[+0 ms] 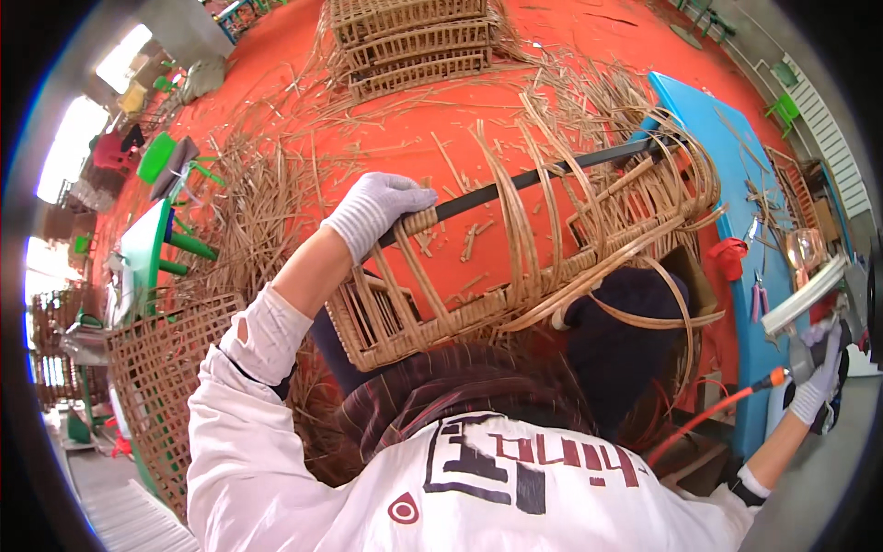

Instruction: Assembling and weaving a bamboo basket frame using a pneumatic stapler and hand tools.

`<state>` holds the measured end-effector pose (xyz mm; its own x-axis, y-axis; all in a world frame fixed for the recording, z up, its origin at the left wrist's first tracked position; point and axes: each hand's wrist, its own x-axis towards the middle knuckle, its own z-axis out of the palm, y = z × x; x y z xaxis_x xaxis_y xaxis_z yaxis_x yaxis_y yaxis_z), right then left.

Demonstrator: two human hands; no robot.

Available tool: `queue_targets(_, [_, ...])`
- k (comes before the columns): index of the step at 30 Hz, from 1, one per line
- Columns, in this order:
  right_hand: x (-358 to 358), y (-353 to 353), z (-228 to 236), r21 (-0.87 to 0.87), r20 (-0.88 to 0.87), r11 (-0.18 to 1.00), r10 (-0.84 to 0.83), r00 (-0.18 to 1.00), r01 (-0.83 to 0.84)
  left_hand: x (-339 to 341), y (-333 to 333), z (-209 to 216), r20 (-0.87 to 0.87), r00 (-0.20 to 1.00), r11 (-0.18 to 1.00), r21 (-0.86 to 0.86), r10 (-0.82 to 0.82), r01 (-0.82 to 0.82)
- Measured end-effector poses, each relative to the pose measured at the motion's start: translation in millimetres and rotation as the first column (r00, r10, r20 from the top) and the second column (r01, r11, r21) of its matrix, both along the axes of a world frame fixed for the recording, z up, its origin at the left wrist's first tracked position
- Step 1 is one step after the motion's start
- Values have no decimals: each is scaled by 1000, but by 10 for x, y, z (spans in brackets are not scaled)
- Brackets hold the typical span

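Across my lap lies a half-woven wicker basket frame (501, 302), with loose cane strands wrapped over its long dark flat bar (515, 184). My left hand (375, 213), in a pale knit glove, is closed around the near left end of that bar, beside a wound strand. Far to the right, over the blue table's edge, my gloved right hand (815, 388) grips a grey air nail gun (802, 361). A long whitish bar (806, 296) shows at the gun's upper end. An orange air hose (701, 419) with a bright fitting runs from it toward my lap.
The blue table (713, 120) on the right bears pink-handled pliers (759, 299) and cane scraps. A red cloth (728, 258) hangs at its edge. Stacked baskets (414, 41) stand ahead on the red floor. Cane strips (262, 202) and a woven lattice panel (170, 368) lie left.
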<state>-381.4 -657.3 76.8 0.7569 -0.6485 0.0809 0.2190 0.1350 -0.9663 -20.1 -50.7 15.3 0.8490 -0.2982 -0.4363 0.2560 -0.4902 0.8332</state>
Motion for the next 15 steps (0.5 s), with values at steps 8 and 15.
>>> queue_targets(8, [1267,2756,675,-335,-226,802,441,869,-494,170,-22,-107,110,983,964,240,-148,118])
queue_targets(15, [1904,3780,810,-99,-673,616,537,509,-782,367,-136,-107,184,796,631,719,-577,291])
